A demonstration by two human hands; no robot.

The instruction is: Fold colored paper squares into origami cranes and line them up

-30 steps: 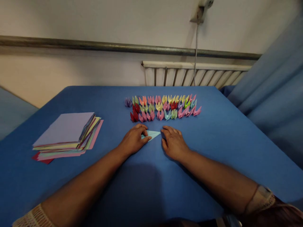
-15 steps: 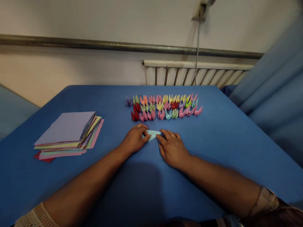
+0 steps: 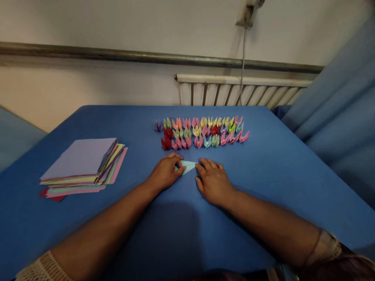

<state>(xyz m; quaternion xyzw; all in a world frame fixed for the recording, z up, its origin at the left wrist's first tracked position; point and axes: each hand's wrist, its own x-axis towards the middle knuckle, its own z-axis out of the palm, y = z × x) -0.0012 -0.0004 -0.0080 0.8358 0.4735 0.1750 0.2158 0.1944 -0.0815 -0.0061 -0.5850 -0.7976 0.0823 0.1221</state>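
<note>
A light blue folded paper (image 3: 189, 167), a narrow pointed shape, lies on the blue table between my two hands. My left hand (image 3: 166, 171) is closed on its wide left end, thumb on top and fingers curled behind. That end is partly hidden under the fingers. At the slim right tip, my right hand (image 3: 215, 181) rests palm down, its fingertips touching the paper. Its thumb is spread away from the other fingers and grips nothing. Just beyond the hands stand several rows of small folded paper cranes (image 3: 207, 141) in red, pink, yellow, green, blue and purple.
On the left lies a thick stack of coloured paper sheets (image 3: 80, 156), purple on top, with a red corner poking out below. The blue table (image 3: 249, 175) reaches the wall, where a radiator (image 3: 225, 80) and a metal pipe (image 3: 131, 56) run. A blue curtain (image 3: 336, 93) hangs at right.
My right thumb has drawn slightly away from the index finger, and the right fingers have shifted a little at the paper's tip. My left hand keeps its hold. The view has moved very slightly.
</note>
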